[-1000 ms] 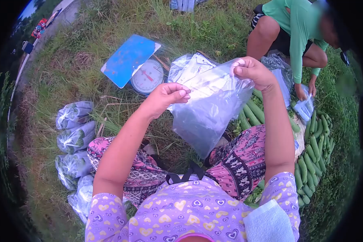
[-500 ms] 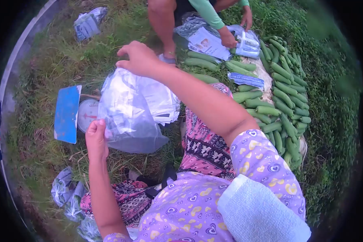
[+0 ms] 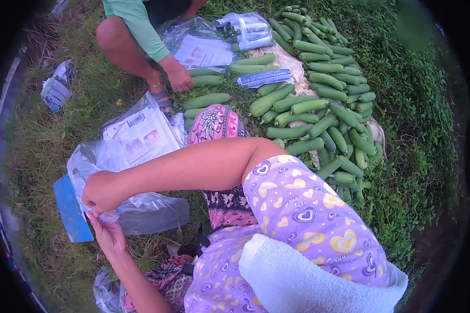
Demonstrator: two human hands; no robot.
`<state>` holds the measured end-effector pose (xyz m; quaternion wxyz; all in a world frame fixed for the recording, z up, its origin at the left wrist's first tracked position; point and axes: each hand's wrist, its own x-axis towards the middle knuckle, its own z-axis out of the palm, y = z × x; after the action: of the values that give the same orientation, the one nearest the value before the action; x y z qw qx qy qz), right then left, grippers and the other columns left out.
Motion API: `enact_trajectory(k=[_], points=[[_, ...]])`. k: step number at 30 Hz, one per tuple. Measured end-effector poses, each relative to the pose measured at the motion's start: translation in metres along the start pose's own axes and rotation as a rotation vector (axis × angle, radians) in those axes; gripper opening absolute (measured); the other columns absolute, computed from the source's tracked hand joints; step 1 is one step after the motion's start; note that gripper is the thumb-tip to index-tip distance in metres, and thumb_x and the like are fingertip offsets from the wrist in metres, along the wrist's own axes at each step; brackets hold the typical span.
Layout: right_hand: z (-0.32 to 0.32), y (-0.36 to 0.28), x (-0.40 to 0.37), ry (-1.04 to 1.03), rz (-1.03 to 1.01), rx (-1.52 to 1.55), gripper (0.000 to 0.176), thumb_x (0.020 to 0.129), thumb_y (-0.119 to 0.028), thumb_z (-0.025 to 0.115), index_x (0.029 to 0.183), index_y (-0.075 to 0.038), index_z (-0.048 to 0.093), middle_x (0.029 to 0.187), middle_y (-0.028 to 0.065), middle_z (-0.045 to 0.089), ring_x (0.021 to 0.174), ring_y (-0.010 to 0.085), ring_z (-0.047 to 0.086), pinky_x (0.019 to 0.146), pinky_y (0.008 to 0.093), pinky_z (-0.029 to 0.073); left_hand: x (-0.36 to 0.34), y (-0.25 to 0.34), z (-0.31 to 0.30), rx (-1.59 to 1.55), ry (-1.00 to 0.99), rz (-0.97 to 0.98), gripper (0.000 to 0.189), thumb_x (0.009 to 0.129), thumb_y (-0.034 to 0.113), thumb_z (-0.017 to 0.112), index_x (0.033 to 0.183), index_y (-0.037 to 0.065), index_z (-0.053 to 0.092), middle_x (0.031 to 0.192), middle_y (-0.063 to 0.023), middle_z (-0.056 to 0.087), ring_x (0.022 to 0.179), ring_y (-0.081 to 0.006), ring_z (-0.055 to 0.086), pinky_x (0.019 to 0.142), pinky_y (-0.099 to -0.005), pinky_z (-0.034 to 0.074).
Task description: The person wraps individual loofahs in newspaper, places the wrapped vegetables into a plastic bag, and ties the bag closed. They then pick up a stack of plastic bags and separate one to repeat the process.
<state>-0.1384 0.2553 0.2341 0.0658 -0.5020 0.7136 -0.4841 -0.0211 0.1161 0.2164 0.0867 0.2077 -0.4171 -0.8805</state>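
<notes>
A clear plastic bag [image 3: 156,213] hangs from my two hands, which meet at its left edge. My right hand [image 3: 103,193] is bent down with its fingers closed on the bag's edge. Just below it, my left hand [image 3: 108,233] pinches the same edge with its fingertips. Behind the bag, printed paper sheets [image 3: 143,136] lie on more clear plastic. A blue board [image 3: 71,209] stands just left of my hands.
Long green gourds [image 3: 324,81] are heaped on a pale sheet at the right. A co-worker's hand [image 3: 176,74] reaches to gourds near a blue-printed strip [image 3: 263,78]. A wrapped bundle [image 3: 248,30] lies at the top, another [image 3: 57,86] at the left. Filled bags [image 3: 107,292] sit at the lower left.
My right hand has come down from above the bag to beside my left hand, and the bag has shifted left and down. The co-worker's hand has left the wrapped bundle. The view has shifted.
</notes>
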Motion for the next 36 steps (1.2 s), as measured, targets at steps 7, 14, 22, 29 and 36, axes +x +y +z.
enact_trajectory(k=[7, 14, 22, 29, 36], points=[[-0.049, 0.084, 0.010, 0.059, 0.347, -0.578, 0.012, 0.070, -0.014, 0.061, 0.080, -0.010, 0.068, 0.077, 0.0102, 0.066, 0.078, 0.0291, 0.066, 0.066, 0.0420, 0.050, 0.014, 0.107, -0.061, -0.435, -0.378, -0.142, 0.015, 0.096, 0.013, 0.049, 0.085, 0.003, 0.049, 0.072, -0.0034, 0.054, 0.060, -0.0104, 0.052, 0.059, -0.0252, 0.049], [-0.026, 0.004, 0.004, 0.261, -0.280, -0.176, 0.060, 0.060, -0.023, 0.072, 0.117, -0.012, 0.055, 0.125, 0.0157, 0.048, 0.120, 0.0304, 0.041, 0.093, 0.0464, 0.034, -0.017, 0.079, 0.002, -0.041, -0.115, 0.086, 0.022, 0.097, 0.022, 0.048, 0.080, 0.009, 0.043, 0.060, 0.0031, 0.035, 0.047, -0.0044, 0.032, 0.041, -0.0186, 0.030], [0.014, -0.002, 0.032, 0.014, 0.074, 0.215, 0.023, 0.073, -0.019, 0.062, 0.090, -0.005, 0.068, 0.072, 0.0116, 0.065, 0.070, 0.0248, 0.065, 0.059, 0.0374, 0.050, 0.018, 0.052, -0.051, 1.634, 0.167, 0.764, 0.027, 0.084, 0.016, 0.062, 0.106, 0.005, 0.049, 0.082, -0.0009, 0.054, 0.070, -0.0077, 0.049, 0.062, -0.0216, 0.040], [-0.002, -0.057, -0.001, -0.479, 0.019, 0.503, 0.032, 0.080, -0.024, 0.058, 0.096, 0.002, 0.064, 0.083, 0.0141, 0.064, 0.074, 0.0250, 0.062, 0.063, 0.0361, 0.049, 0.044, 0.085, -0.153, 1.325, 0.554, 0.180, 0.040, 0.081, 0.009, 0.057, 0.121, 0.005, 0.050, 0.104, -0.0092, 0.058, 0.085, -0.0198, 0.058, 0.071, -0.0262, 0.047], [-0.027, 0.014, 0.004, -0.353, -0.010, -0.294, 0.035, 0.073, -0.034, 0.066, 0.074, 0.002, 0.068, 0.074, 0.0165, 0.067, 0.072, 0.0347, 0.064, 0.067, 0.0427, 0.050, 0.009, 0.121, -0.178, 0.448, 0.422, 0.151, 0.032, 0.092, 0.006, 0.046, 0.123, -0.003, 0.046, 0.116, -0.0154, 0.054, 0.098, -0.0219, 0.058, 0.076, -0.0319, 0.052]])
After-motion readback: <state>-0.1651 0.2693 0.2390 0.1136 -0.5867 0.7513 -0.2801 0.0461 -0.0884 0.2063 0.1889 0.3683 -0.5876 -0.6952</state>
